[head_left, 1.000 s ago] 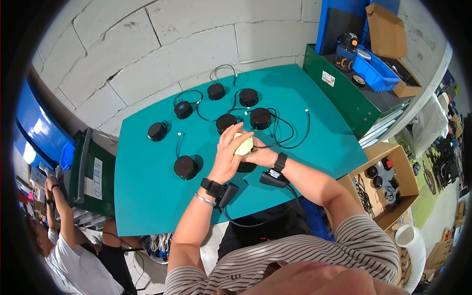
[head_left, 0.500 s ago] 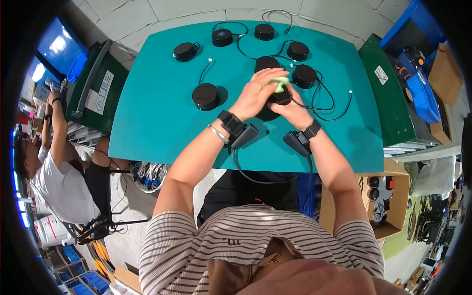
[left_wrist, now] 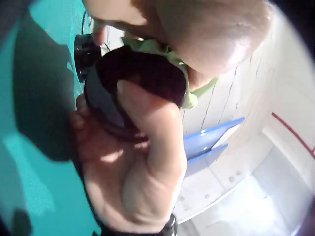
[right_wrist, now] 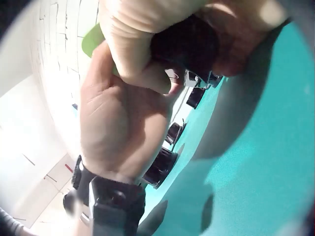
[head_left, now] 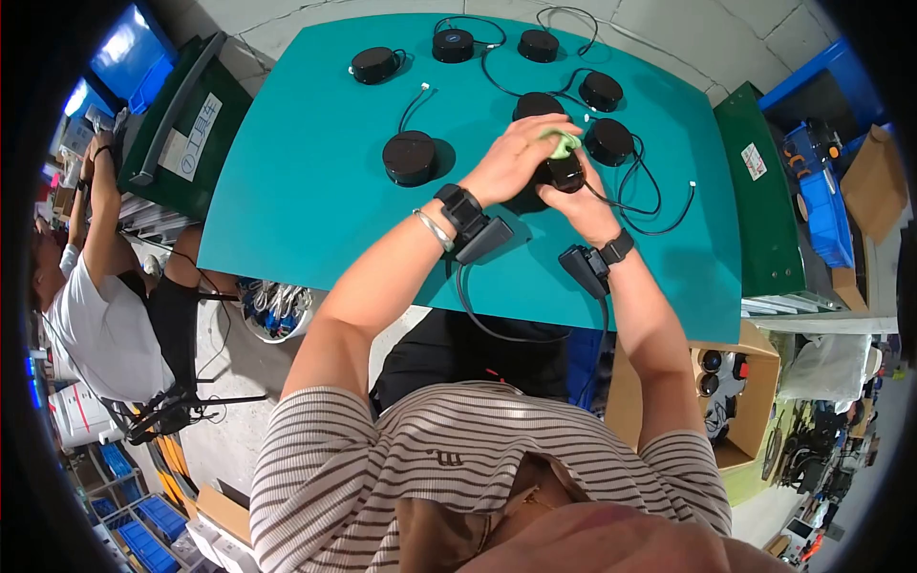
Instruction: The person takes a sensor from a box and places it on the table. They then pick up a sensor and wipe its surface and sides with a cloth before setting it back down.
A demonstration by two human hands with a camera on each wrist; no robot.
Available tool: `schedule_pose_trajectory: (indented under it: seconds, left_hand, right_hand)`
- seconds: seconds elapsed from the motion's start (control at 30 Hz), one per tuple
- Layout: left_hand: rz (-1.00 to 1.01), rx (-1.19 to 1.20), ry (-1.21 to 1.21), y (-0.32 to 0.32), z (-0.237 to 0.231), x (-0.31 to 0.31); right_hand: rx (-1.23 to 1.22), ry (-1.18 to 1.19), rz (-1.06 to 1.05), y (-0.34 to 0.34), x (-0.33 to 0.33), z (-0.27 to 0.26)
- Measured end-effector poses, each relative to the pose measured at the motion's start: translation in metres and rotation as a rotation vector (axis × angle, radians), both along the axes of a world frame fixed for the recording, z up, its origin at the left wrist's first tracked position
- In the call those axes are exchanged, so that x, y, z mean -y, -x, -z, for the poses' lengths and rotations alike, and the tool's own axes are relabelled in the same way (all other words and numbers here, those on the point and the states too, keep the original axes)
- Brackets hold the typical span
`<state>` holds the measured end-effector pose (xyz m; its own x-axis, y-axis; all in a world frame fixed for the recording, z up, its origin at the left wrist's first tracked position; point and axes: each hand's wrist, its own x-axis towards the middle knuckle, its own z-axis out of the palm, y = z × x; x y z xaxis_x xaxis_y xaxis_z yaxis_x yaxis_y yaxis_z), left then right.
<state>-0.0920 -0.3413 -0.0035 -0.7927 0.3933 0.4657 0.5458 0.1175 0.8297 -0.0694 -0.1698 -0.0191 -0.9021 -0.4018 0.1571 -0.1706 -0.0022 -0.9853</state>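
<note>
Head view: right hand (head_left: 586, 202) grips a glossy black cylinder (head_left: 567, 176), left hand (head_left: 508, 164) holds crumpled green cloth (head_left: 565, 144) against it.

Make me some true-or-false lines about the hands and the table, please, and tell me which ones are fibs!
1. The left hand holds a green cloth. True.
2. The right hand holds a black disc. True.
3. The cloth and that disc are apart. False: the cloth touches it.
4. The table is red. False: it is green.
5. The person with the cloth wears a striped shirt. True.
6. There is no other disc around. False: more black discs are on the table.
</note>
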Motion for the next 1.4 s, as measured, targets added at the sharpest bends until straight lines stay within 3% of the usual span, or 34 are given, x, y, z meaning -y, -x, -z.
schedule_pose_trajectory:
  seconds: [0.23, 0.3, 0.37, 0.43, 0.5, 0.53, 0.6, 0.63, 0.67, 0.7, 0.77, 0.83, 0.93, 0.97, 1.03, 1.1, 1.17, 1.23, 1.4]
  left_hand:
    - [0.078, 0.204, -0.197, 0.005, 0.012, 0.004]
    - [0.038, 0.137, -0.142, 0.002, 0.008, 0.004]
    - [-0.107, -0.208, 0.132, -0.009, -0.001, 0.001]
    - [-0.090, -0.250, 0.170, -0.011, -0.006, -0.002]
    - [0.076, 0.128, -0.128, 0.000, -0.003, 0.001]
    - [-0.013, 0.021, -0.053, 0.008, 0.003, 0.009]
    - [-0.085, 0.062, -0.122, 0.010, 0.009, 0.015]
    - [-0.149, 0.117, -0.185, 0.010, 0.010, 0.015]
    - [-0.305, -0.018, -0.099, 0.010, 0.011, 0.015]
    - [-0.303, -0.016, -0.103, 0.009, 0.011, 0.016]
    - [-0.496, 0.103, -0.082, 0.009, 0.010, 0.018]
    - [-0.528, 0.139, -0.040, 0.008, 0.011, 0.020]
    - [-0.251, 0.357, -0.340, 0.010, 0.014, 0.014]
    - [-0.255, 0.358, -0.345, 0.008, 0.014, 0.013]
    - [-0.009, 0.393, -0.323, -0.008, -0.009, 0.011]
    - [-0.001, 0.315, -0.234, -0.011, -0.017, 0.013]
    - [0.182, 0.330, -0.398, -0.010, -0.018, 0.017]
    - [0.197, 0.479, -0.416, -0.008, -0.018, 0.016]
    - [0.147, 0.276, -0.216, -0.004, -0.005, 0.014]
  right_hand:
    - [-0.022, 0.069, -0.026, -0.003, 0.004, -0.005]
    - [-0.017, 0.049, -0.015, -0.003, 0.003, -0.004]
    - [-0.010, 0.038, 0.006, -0.003, 0.002, -0.002]
    - [0.074, 0.053, -0.002, 0.000, -0.001, 0.003]
    - [0.012, 0.065, 0.019, -0.002, 0.001, -0.005]
    - [0.053, 0.128, 0.016, -0.004, 0.002, -0.003]
    - [0.084, 0.187, 0.011, -0.003, 0.001, -0.005]
    - [0.200, 0.307, -0.033, -0.004, 0.000, -0.008]
    - [0.317, 0.428, -0.077, -0.005, -0.001, -0.010]
    - [0.318, 0.424, -0.074, -0.005, -0.002, -0.014]
    - [0.436, 0.537, -0.216, -0.003, -0.003, -0.023]
    - [0.411, 0.504, -0.175, -0.003, -0.001, -0.022]
    - [0.449, 0.511, -0.171, -0.004, 0.001, -0.023]
    - [0.455, 0.499, -0.143, -0.003, 0.002, -0.021]
    - [0.465, 0.484, -0.122, -0.002, 0.003, -0.020]
    - [0.476, 0.471, -0.018, -0.003, 0.005, -0.021]
    - [0.461, 0.446, -0.057, -0.001, 0.002, -0.019]
    - [0.410, 0.388, -0.021, -0.003, 0.003, -0.022]
    - [0.359, 0.350, 0.013, -0.003, 0.003, -0.019]
